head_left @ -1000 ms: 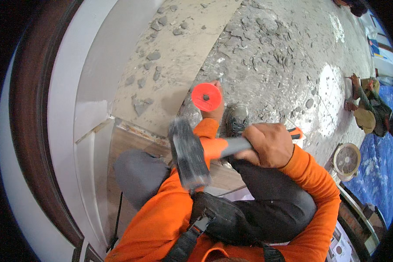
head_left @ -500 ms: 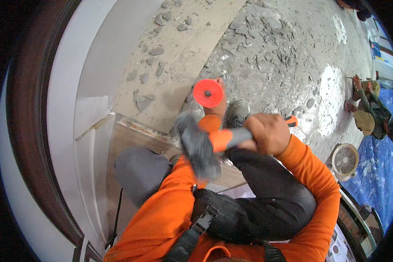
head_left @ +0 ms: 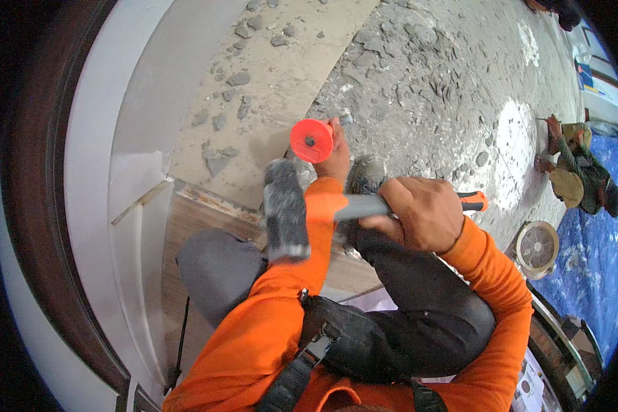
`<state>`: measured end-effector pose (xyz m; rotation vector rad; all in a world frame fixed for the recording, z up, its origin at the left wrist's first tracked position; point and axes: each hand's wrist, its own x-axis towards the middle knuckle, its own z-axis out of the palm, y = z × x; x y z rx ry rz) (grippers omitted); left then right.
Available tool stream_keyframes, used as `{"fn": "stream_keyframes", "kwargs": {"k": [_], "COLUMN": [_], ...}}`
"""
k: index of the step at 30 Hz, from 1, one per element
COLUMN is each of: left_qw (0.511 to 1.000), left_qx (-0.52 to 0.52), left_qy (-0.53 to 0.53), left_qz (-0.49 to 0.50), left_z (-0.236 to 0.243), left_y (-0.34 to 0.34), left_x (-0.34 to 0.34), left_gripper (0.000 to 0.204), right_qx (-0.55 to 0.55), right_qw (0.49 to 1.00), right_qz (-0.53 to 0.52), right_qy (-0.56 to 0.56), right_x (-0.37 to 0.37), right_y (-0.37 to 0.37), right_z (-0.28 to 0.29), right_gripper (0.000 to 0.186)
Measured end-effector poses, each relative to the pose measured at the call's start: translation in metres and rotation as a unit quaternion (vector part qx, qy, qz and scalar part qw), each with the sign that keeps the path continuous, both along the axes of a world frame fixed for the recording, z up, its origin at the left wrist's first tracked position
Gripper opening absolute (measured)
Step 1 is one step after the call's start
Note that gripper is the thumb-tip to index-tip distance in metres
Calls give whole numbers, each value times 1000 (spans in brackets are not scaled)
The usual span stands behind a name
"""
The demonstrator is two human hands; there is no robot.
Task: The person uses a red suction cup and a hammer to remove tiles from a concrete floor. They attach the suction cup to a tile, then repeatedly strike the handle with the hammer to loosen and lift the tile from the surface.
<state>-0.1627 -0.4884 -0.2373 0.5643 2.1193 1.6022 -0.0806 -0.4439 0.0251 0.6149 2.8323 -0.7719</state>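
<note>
The floor (head_left: 426,130) is rough, grey and dusty, strewn with loose chips, with a bright white patch (head_left: 513,154) toward the right. A smoother beige strip (head_left: 281,62) meets it along a straight edge and carries flat grey fragments of its own; nearer the person, wood-look planks (head_left: 189,237) begin at a ragged seam. A white wall (head_left: 178,62) and a dark brown frame (head_left: 44,220) curve along the left. On the right a round fan (head_left: 537,248) stands beside a crumpled blue sheet (head_left: 584,275), and another person (head_left: 584,182) sits low at the sheet's edge. The chisel (head_left: 311,141) is near the middle of the view, at the seam between beige and grey; its round red guard faces up with a dull dark end at the centre, while its tip cannot be made out. The left hand (head_left: 335,156) is closed around it behind the guard, its grip partly hidden. The right hand (head_left: 422,214) is wrapped around the handle of the hammer (head_left: 360,207), which has a blocky, slightly blurred dark head, an orange neck, a grey shaft and a black-and-orange butt. The head hangs above the left forearm, apart from the chisel.
</note>
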Motion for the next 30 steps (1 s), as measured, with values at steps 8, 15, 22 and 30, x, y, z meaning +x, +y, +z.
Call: {"fn": "stream_keyframes", "kwargs": {"k": [8, 15, 22, 30], "left_qw": [999, 1000, 999, 996], "left_qx": [-2, 17, 29, 16], "left_qy": [25, -15, -41, -83], "left_qz": [-38, -16, -13, -11], "left_z": [-8, -7, -13, -18], "left_y": [-1, -1, -6, -1], "left_x": [0, 6, 3, 8], "left_gripper": [18, 18, 24, 21], "right_qx": [-7, -25, 3, 26], "right_qw": [997, 996, 997, 997], "right_qz": [-27, 53, -16, -2], "right_qy": [-75, 63, -78, -78], "right_x": [-3, 10, -17, 5], "right_y": [-7, 1, -6, -1], "right_z": [-5, -28, -7, -36], "right_gripper": [47, 46, 44, 42]}}
